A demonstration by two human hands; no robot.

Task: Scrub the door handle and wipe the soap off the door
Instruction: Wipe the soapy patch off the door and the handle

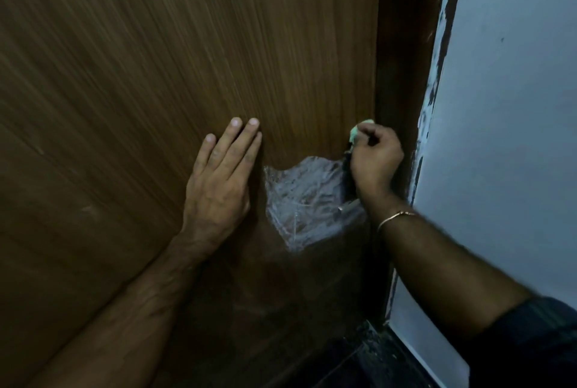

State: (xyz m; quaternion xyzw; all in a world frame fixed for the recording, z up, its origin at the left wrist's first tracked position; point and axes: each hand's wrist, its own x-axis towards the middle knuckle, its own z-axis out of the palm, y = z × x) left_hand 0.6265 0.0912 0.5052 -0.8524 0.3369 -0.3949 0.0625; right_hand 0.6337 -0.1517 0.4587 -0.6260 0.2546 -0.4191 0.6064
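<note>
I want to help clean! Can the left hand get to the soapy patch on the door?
Probably yes. The left hand lies flat on the door, right beside the soapy patch, with nothing between them. It holds no cloth, though; the right hand has the green scrubber.

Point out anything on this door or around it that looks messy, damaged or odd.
A whitish soap smear covers the door between the left hand and the right hand, which grips a green scrubber. Paint along the wall edge beside the frame looks chipped and patchy.
</note>
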